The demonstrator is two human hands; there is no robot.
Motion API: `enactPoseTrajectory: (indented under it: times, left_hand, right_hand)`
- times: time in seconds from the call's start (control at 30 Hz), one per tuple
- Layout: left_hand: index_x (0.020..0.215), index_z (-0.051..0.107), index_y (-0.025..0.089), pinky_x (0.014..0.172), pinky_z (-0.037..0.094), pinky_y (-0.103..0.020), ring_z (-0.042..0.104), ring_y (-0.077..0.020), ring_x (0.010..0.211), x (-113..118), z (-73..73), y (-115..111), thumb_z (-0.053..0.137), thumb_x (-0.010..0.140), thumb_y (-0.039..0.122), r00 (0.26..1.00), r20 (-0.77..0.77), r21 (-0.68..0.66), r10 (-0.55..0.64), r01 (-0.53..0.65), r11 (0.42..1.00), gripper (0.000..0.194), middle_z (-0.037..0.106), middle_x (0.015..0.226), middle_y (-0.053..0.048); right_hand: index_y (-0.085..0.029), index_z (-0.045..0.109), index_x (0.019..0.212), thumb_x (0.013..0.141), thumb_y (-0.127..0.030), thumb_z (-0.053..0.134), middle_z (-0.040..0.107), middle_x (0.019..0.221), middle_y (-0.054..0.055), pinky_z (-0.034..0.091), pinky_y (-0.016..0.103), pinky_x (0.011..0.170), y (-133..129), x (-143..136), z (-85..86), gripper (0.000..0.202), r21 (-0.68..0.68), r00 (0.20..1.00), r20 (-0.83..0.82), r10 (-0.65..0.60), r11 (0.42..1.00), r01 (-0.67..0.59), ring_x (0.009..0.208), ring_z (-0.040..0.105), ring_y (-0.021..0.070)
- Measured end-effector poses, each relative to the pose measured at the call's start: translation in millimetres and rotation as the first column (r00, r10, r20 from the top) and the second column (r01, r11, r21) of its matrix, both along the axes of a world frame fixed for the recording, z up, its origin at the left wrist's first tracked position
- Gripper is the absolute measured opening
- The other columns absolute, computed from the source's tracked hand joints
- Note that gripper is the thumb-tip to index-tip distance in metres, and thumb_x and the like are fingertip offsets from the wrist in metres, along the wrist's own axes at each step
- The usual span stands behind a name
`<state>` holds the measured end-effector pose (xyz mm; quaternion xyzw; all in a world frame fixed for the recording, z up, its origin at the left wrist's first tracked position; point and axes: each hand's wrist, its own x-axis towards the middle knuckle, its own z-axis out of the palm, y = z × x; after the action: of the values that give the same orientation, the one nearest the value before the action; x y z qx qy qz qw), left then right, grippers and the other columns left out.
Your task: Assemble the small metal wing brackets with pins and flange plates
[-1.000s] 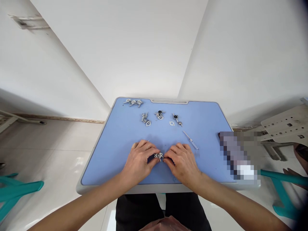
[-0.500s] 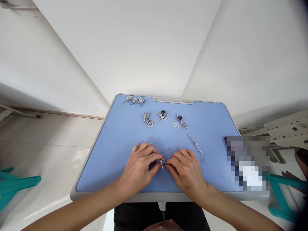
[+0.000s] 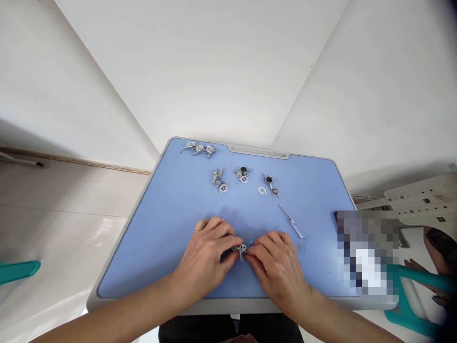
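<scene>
A small metal valve (image 3: 240, 249) with a flat flange and a thin lever is held low over the near middle of the blue table. My left hand (image 3: 214, 245) pinches its left side between thumb and fingers. At the valve's right end, my right hand (image 3: 276, 259) has thumb and forefinger pressed together; what they hold is too small to make out. Past the right fingertips lies a tiny screw (image 3: 252, 243). A screwdriver with a clear handle (image 3: 297, 229) rests on the table beyond my right hand.
Finished-looking valves (image 3: 200, 149) sit in the far left corner of the blue table (image 3: 160, 205). Loose valve bodies (image 3: 217, 175), a flange plate (image 3: 262, 190) and a black-centred valve part (image 3: 269, 180) lie mid-table. A blurred-out object (image 3: 367, 257) covers the right edge.
The whole view has shifted slightly, with the table appearing a little lower at its near edge. Both hands keep their pinch at the valve; its lever looks slightly more upright.
</scene>
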<state>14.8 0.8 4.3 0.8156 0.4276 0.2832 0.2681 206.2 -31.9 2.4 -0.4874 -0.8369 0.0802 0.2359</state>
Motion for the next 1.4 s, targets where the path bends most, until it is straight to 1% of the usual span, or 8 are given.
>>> enactPoseTrajectory:
  times: [0.3, 0.83, 1.03, 1.4]
  left_hand:
    - [0.091, 0.072, 0.027, 0.077, 0.034, -0.035, 0.053, -0.0176, 0.086, -0.6, 1.4, 2.4, 0.06, 0.082, 0.009, 0.999, -0.02, -0.03, -0.035, 0.034, 0.999, 0.023, 0.065, 0.082, 0.001]
    - [0.09, 0.071, 0.024, 0.078, 0.035, -0.036, 0.054, -0.0179, 0.088, -0.5, -0.8, 0.6, 0.066, 0.079, 0.009, 1.0, -0.015, -0.058, -0.012, 0.011, 0.998, 0.019, 0.065, 0.081, 0.002]
    - [0.091, 0.071, 0.024, 0.079, 0.036, -0.036, 0.054, -0.0184, 0.088, -1.2, 0.4, 1.5, 0.064, 0.082, 0.012, 1.0, -0.014, -0.061, -0.019, 0.019, 0.998, 0.017, 0.065, 0.082, 0.0]
    - [0.091, 0.072, 0.025, 0.078, 0.036, -0.035, 0.054, -0.0183, 0.088, -2.5, 3.8, 2.4, 0.064, 0.081, 0.009, 0.999, -0.03, -0.078, -0.034, 0.032, 0.996, 0.02, 0.065, 0.082, 0.001]
  right_hand:
    - [-0.019, 0.065, 0.082, 0.093, -0.014, 0.056, 0.061, 0.074, 0.002, 0.03, 0.034, 0.071, -0.5, -0.6, 1.2, 0.015, -0.016, 1.0, -0.001, 0.005, 1.0, -0.005, 0.075, 0.048, 0.0171]
    - [-0.018, 0.065, 0.081, 0.093, -0.017, 0.057, 0.061, 0.073, 0.001, 0.03, 0.034, 0.071, 0.3, -0.7, 0.5, 0.014, -0.007, 1.0, -0.008, -0.003, 1.0, 0.003, 0.074, 0.048, 0.0166]
    - [-0.019, 0.066, 0.081, 0.093, -0.017, 0.056, 0.062, 0.072, 0.001, 0.031, 0.033, 0.071, 0.2, -0.9, 1.8, 0.016, -0.008, 1.0, 0.006, -0.004, 1.0, 0.004, 0.074, 0.05, 0.0168]
    - [-0.019, 0.066, 0.08, 0.093, -0.016, 0.056, 0.061, 0.072, 0.001, 0.031, 0.033, 0.07, -0.6, -1.9, 3.5, 0.016, -0.025, 1.0, 0.007, -0.006, 1.0, 0.007, 0.074, 0.049, 0.0164]
